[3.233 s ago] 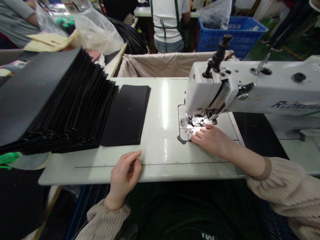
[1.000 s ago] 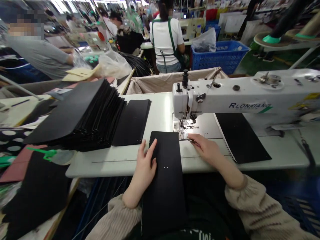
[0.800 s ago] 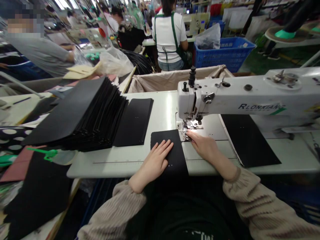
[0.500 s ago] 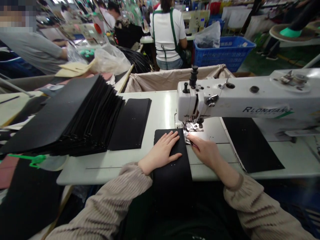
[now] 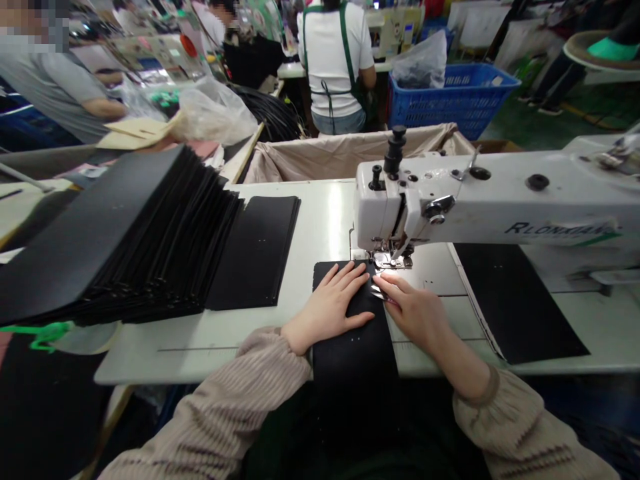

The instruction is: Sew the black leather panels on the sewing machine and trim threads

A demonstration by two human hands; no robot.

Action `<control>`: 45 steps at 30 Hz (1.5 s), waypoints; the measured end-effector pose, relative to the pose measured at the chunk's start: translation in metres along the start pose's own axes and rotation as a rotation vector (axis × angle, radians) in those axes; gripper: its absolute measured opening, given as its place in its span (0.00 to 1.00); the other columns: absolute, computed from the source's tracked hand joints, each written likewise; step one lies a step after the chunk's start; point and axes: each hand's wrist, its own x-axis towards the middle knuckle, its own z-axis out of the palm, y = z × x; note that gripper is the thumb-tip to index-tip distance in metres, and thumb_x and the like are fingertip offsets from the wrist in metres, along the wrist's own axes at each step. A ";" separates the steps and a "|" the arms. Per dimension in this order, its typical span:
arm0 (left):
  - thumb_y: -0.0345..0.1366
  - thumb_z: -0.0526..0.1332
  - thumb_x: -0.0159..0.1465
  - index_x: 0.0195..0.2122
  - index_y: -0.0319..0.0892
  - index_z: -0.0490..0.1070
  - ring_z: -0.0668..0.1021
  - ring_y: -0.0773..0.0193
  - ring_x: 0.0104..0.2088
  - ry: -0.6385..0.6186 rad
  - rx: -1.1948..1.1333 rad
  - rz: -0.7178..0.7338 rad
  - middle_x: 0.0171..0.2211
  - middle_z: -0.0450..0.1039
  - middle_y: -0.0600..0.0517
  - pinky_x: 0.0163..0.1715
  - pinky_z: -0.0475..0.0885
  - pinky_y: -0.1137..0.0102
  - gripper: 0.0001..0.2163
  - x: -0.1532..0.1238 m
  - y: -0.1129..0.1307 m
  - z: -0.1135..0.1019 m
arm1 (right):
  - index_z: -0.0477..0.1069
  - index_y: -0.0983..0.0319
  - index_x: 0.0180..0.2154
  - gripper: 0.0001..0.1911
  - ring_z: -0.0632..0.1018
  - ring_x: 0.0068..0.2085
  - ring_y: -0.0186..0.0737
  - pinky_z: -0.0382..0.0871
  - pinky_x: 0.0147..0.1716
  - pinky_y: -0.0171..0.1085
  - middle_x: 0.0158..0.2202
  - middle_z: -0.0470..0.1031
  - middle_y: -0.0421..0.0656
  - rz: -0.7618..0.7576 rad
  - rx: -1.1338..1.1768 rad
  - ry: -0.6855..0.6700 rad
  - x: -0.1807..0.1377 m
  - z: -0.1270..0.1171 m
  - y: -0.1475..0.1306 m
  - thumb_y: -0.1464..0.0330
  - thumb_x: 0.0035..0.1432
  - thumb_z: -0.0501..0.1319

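A long black panel [image 5: 357, 360] lies on the sewing table under the needle area and hangs over the front edge toward my lap. My left hand [image 5: 333, 307] rests flat on it, fingers spread. At the panel's right edge, just in front of the presser foot [image 5: 393, 259], my right hand [image 5: 417, 310] is closed around a pair of thread snips [image 5: 379, 293]. Only the metal blades show, pointing left; the palm hides the rest. Its thumb and forefinger are close to the panel's edge. The white sewing machine [image 5: 480, 203] stands above and to the right.
On the left rises a tall stack of black panels [image 5: 150, 233], beside a lower pile [image 5: 255, 253]. Another black panel [image 5: 520, 300] lies under the machine arm. Behind the table are a cloth-lined bin [image 5: 310, 160], a blue basket [image 5: 450, 107] and co-workers [image 5: 335, 63].
The camera view has shifted slightly. The snips' blades show more clearly at the panel's edge, and my left hand has stayed flat on the panel.
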 end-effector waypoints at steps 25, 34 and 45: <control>0.50 0.65 0.62 0.67 0.47 0.56 0.53 0.51 0.70 0.009 -0.069 0.007 0.69 0.53 0.47 0.69 0.42 0.52 0.35 0.003 -0.003 -0.004 | 0.63 0.51 0.63 0.25 0.81 0.41 0.41 0.74 0.32 0.37 0.63 0.68 0.41 -0.024 -0.076 0.002 0.001 0.001 0.000 0.67 0.66 0.52; 0.49 0.64 0.63 0.66 0.48 0.57 0.54 0.52 0.70 0.015 -0.059 0.015 0.69 0.54 0.48 0.69 0.43 0.53 0.33 0.004 -0.006 -0.003 | 0.65 0.50 0.62 0.24 0.81 0.42 0.41 0.74 0.34 0.38 0.62 0.68 0.41 -0.023 -0.053 0.001 0.001 0.002 0.002 0.67 0.66 0.53; 0.46 0.62 0.65 0.66 0.47 0.59 0.58 0.51 0.68 0.032 -0.015 0.015 0.68 0.56 0.46 0.69 0.46 0.52 0.29 0.004 -0.007 -0.002 | 0.63 0.50 0.63 0.25 0.80 0.42 0.42 0.74 0.33 0.39 0.63 0.67 0.40 -0.021 -0.049 -0.017 0.001 -0.001 0.002 0.67 0.66 0.53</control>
